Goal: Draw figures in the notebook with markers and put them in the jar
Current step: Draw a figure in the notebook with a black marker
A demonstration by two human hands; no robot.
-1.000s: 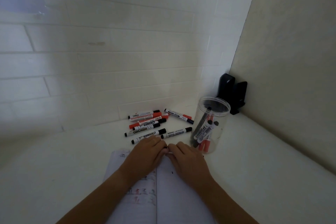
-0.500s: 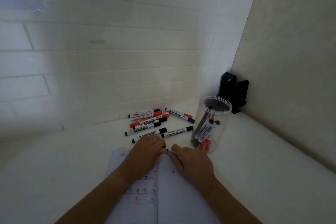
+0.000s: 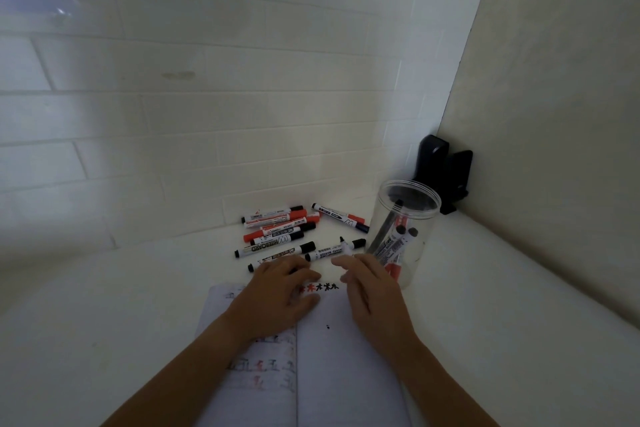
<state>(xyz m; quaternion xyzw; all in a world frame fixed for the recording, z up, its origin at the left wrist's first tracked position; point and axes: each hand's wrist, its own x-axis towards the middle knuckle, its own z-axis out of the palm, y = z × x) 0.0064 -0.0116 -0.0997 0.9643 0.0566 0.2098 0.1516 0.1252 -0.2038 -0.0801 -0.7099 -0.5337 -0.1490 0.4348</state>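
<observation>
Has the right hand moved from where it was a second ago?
Yes. The right hand has pulled apart from the left hand, shifting right toward the jar and uncovering the small drawn figures on the notebook.

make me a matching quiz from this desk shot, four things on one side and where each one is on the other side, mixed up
Things:
1. clear plastic jar
2. open notebook
3. pile of loose markers
4. black object

Places:
A. in the corner where the two walls meet, behind the jar
B. on the desk by the tiled wall, left of the jar
C. under both hands, nearest the camera
D. upright on the desk, right of the right hand, markers standing inside

Pairs: 1-D, 2-C, 3-B, 4-A
</observation>
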